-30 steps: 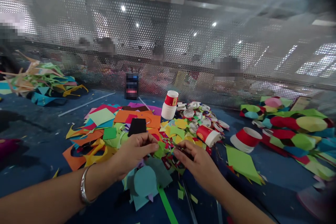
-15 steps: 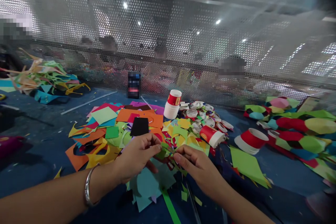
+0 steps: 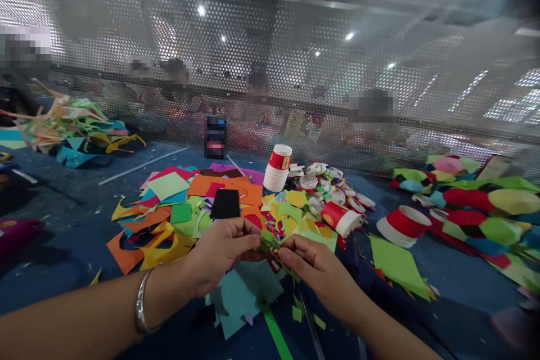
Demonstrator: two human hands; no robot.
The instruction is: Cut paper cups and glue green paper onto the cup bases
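Inspecting the work in hand, one finds the green paper piece (image 3: 267, 241) raised between the two hands above the blue desk (image 3: 59, 292), in front of the blue-green sheets (image 3: 242, 295). The left hand (image 3: 244, 243) pinches its edge between thumb and fingers. The right hand (image 3: 289, 248) has its thumb and forefinger at the opposite edge; whether they grip the paper, a slim tool or nothing cannot be told. On progress, the piece is judged to be partway through handling, as it has not been set down. Cutting appears well advanced: the yellow offcut (image 3: 166, 250) has a curved opening, and small green squares (image 3: 297, 313) lie loose near the right wrist. Patterned paper pieces (image 3: 481, 202), apparently made up, are grouped at the far right. Left over, in this reading, is much stock: the black sheet (image 3: 225, 204) behind the left hand and the lime sheet (image 3: 399, 264) to the right look uncut. The upright stacked cups (image 3: 277, 169) are untouched by either hand.
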